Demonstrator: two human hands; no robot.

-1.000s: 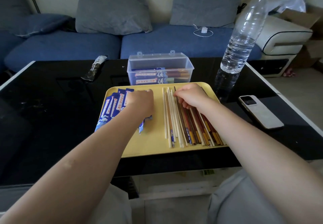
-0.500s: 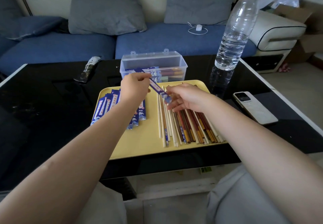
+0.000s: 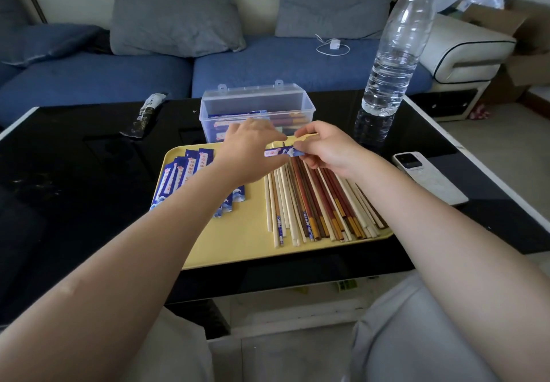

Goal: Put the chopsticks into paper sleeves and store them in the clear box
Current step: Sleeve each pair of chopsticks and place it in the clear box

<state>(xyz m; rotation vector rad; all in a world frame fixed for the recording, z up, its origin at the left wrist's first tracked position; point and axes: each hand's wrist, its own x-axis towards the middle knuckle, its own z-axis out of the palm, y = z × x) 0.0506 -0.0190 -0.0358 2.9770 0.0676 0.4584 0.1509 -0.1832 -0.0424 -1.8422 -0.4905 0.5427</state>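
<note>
Above the far edge of the yellow tray (image 3: 238, 247), my left hand (image 3: 250, 149) and my right hand (image 3: 324, 149) hold one blue paper sleeve (image 3: 282, 152) between them, each pinching an end. Loose chopsticks (image 3: 315, 206), pale, red and brown, lie side by side on the tray's right half. A fan of blue sleeves (image 3: 184, 176) lies on its left half, partly under my left forearm. The clear box (image 3: 256, 104) stands open just behind the tray, with sleeved chopsticks inside.
A tall water bottle (image 3: 393, 54) stands right of the box. A white phone (image 3: 425, 176) lies by the tray's right side. A dark wrapped packet (image 3: 145, 113) lies at the back left of the black table (image 3: 74, 173). A blue sofa runs behind.
My left hand lifted one sleeve off the pile and carried it right. My right hand left the chopsticks and took the sleeve's other end, which now lies level between both hands.
</note>
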